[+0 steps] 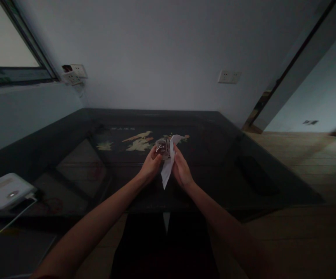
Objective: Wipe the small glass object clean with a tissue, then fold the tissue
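Forearms [98, 211] are reaching over the bench [214, 162], curled left fingers [157, 157] gripping a clear object [162, 147], half-curled right fingers [178, 154] holding white paper [168, 171], light, even pressure probably serving best.

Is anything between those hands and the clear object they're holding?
Yes, on one side: the white paper lies between the right hand and the clear object. Nothing visible separates the left hand from it.

Dimly lit pale wall [156, 58], window [5, 35] at upper left, glossy dark table [211, 174], plank floor [298, 153] at right
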Available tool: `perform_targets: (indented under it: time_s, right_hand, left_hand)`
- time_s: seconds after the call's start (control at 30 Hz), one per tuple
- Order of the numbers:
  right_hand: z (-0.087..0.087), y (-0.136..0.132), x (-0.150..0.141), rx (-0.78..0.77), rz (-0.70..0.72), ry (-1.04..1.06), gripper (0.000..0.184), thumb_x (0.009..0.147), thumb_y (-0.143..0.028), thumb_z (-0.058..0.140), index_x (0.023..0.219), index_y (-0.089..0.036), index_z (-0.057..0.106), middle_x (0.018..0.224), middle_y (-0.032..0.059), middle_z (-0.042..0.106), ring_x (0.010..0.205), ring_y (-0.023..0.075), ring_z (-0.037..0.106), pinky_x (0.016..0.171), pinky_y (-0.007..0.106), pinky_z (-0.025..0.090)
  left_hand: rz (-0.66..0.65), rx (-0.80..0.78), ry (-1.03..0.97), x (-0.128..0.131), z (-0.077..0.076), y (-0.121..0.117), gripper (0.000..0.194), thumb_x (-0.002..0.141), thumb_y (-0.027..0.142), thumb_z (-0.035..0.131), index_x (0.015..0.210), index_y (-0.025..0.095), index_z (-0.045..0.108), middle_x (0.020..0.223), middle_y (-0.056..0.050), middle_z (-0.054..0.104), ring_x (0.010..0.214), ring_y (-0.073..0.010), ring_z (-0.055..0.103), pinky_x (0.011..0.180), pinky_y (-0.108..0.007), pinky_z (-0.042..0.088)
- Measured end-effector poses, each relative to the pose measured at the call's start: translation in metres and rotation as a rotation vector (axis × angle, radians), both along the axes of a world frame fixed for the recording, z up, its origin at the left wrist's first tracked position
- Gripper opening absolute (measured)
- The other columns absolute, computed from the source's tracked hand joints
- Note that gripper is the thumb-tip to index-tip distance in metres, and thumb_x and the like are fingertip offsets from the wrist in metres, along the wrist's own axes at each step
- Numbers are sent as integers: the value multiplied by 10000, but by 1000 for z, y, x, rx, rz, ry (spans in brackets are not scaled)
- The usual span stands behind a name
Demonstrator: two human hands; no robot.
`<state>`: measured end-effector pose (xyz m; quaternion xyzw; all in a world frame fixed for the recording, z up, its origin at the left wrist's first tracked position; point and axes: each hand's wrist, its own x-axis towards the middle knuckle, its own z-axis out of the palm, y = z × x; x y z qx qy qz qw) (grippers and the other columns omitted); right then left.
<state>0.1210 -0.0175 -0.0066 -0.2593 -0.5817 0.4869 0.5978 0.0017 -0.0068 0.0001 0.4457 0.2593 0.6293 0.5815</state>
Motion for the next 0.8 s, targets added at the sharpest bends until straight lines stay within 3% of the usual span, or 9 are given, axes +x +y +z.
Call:
perform_targets:
  time_s: [0.13, 0.23, 0.47, 0.67, 0.8]
  right_hand:
    - [10, -4, -3, -113, 182, 131, 577, 912, -564, 320, 1386, -242, 383, 1388, 62, 498, 1255, 215, 487, 1068, 475, 361]
    - [17, -6, 0, -169, 242, 140, 570, 915, -573, 287, 1338, -225, 445, 1283, 68, 593, 1217, 215, 519, 1057, 464, 379]
    - [16, -3, 7, -340, 328, 171, 557, 907, -580, 285, 1191, -193, 566, 1109, 85, 687, 1174, 248, 555, 1026, 467, 419]
    - [17, -5, 5, -251, 282, 190, 554, 902, -575, 321, 1288, -219, 498, 1285, 66, 592, 1214, 242, 525, 1036, 476, 411]
    - [14, -2, 3, -194, 191, 189, 587, 860, -599, 421, 1301, -219, 498, 1393, 64, 494, 1255, 238, 485, 1060, 476, 386]
  left_hand:
    - [126, 86, 85, -2, -3, 6, 650, 645, 285, 747, 1237, 255, 480, 1342, -86, 504, 1247, -208, 476, 1035, -341, 377]
    - [253, 137, 205, -5, -5, 9, 718, 629, 202, 738, 1277, 255, 434, 1386, -96, 451, 1282, -220, 437, 1068, -367, 343]
    - [512, 343, 575, -11, 4, 4, 778, 584, 241, 796, 1277, 253, 442, 1327, -96, 482, 1221, -256, 469, 1024, -418, 368]
    - [674, 409, 751, -17, 8, 2, 750, 586, 271, 805, 1256, 234, 468, 1268, -99, 508, 1200, -268, 460, 1006, -423, 354]
    - [665, 417, 823, -20, 8, 2, 729, 570, 250, 808, 1230, 234, 500, 1235, -94, 519, 1188, -273, 457, 1004, -432, 350]
